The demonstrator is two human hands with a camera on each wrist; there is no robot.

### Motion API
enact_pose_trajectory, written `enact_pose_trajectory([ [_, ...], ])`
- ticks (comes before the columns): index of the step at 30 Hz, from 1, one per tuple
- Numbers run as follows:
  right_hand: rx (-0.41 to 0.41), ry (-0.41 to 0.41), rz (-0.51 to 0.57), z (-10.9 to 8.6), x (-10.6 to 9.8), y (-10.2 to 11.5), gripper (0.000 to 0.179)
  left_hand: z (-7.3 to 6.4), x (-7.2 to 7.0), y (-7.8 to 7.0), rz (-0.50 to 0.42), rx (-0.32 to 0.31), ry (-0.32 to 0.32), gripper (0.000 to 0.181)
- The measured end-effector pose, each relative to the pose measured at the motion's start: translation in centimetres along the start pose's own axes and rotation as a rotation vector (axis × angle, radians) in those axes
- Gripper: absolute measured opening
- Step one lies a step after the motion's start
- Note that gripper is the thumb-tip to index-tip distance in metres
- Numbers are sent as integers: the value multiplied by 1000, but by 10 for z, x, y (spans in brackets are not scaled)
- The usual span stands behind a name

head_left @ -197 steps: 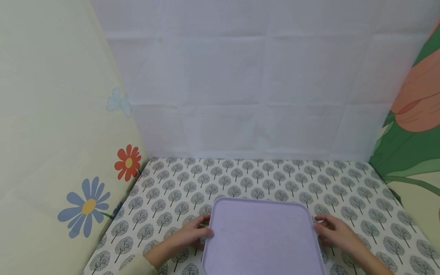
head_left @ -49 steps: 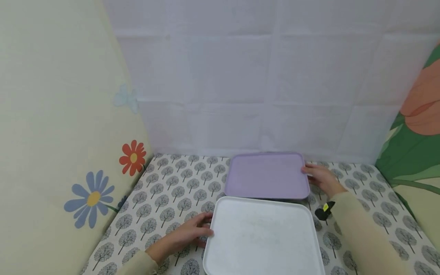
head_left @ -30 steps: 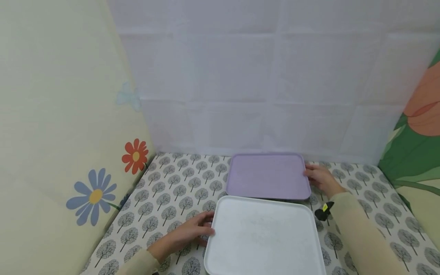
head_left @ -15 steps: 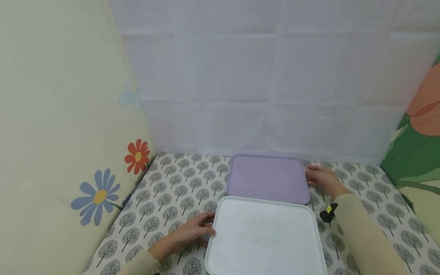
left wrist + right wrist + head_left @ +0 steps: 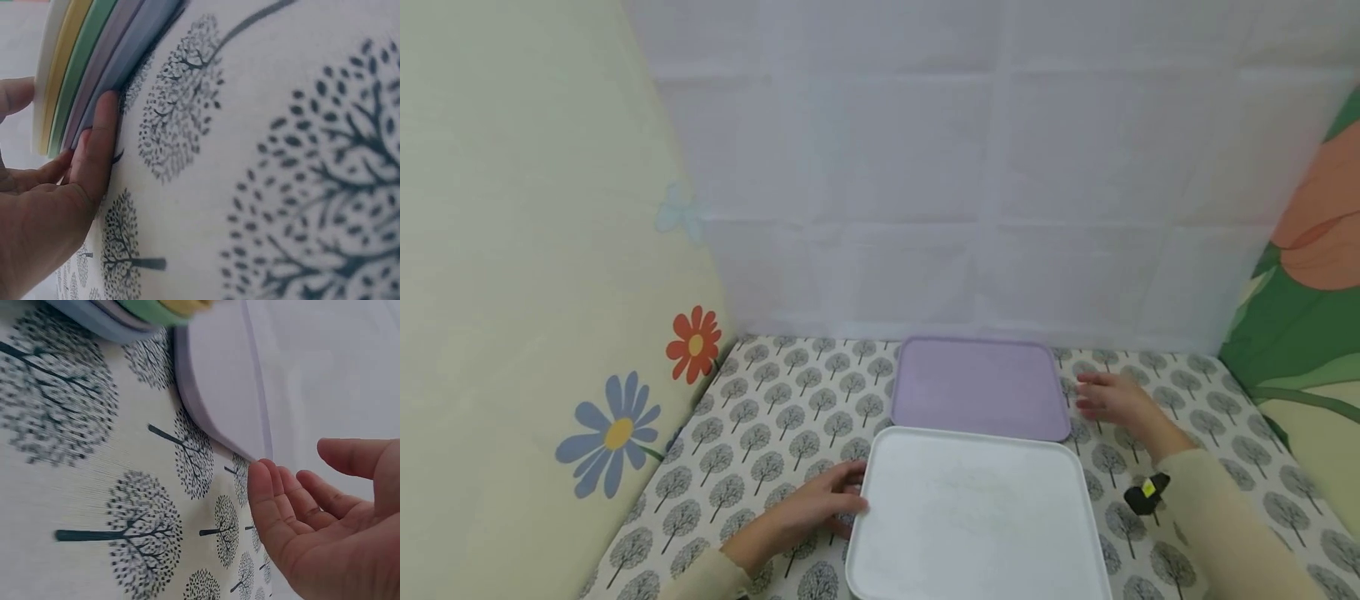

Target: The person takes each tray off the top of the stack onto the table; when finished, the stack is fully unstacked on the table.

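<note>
Nearest me is a stack of trays with rounded corners, topped by a white tray [image 5: 973, 517]; yellow, green, purple and blue rims [image 5: 134, 47] show below it in the left wrist view. My left hand [image 5: 816, 504] holds the left side of this stack, thumb at the white rim and fingers against the lower rims. Behind it, a single purple tray [image 5: 977, 387] lies flat on the tree-patterned cloth. My right hand [image 5: 1120, 404] is just right of the purple tray, apart from it, fingers loosely extended and holding nothing.
The cloth [image 5: 790, 392] with printed trees covers the table. A white sheet [image 5: 880, 167] hangs behind the purple tray. Flower-printed panels stand at the left [image 5: 512, 292] and right [image 5: 1315, 333]. A dark wrist device [image 5: 1146, 493] is on my right sleeve.
The purple tray, earlier atop the stack, now lies behind it, exposing the white tray. My right hand has let go of it and drawn off to the right. My left hand stays put.
</note>
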State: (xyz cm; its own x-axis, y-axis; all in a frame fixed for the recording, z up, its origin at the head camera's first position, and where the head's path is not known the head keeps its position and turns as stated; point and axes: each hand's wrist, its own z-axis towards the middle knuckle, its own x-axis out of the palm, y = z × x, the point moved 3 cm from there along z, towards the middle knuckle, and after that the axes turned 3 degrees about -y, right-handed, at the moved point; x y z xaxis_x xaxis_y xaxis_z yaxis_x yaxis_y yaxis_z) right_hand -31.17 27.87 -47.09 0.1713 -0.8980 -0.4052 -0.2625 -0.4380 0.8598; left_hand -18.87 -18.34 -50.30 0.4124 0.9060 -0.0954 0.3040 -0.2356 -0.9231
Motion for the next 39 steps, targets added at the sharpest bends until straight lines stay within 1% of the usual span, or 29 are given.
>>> enact_pose_trajectory([
  [2,-30,25,-2,-11,4,-1,60,0,-1,1,-2,-9,-5,81],
  [5,-49,37,-9,-28,11,-3,61,0,-1,1,-5,-15,-7,82],
  [10,1,33,-2,-54,21,-13,63,-2,0,-3,-13,-18,8,82],
  [15,39,39,48,-76,30,-25,65,-1,-1,-6,-21,-27,17,81],
  [19,103,11,55,-91,36,-36,69,0,-1,-8,-37,-27,24,79],
  [20,111,16,56,-94,38,-39,71,1,-1,-9,-38,-29,22,79],
  [25,196,31,90,-105,47,-47,73,2,-2,-10,-29,-38,15,79],
  [27,209,27,111,-108,50,-49,73,3,-2,-10,-23,-43,13,78],
  [33,157,22,107,-118,57,-54,69,4,-2,-11,-9,-49,8,77],
  [39,184,-9,93,-123,64,-57,69,6,-3,-13,1,-57,7,75],
])
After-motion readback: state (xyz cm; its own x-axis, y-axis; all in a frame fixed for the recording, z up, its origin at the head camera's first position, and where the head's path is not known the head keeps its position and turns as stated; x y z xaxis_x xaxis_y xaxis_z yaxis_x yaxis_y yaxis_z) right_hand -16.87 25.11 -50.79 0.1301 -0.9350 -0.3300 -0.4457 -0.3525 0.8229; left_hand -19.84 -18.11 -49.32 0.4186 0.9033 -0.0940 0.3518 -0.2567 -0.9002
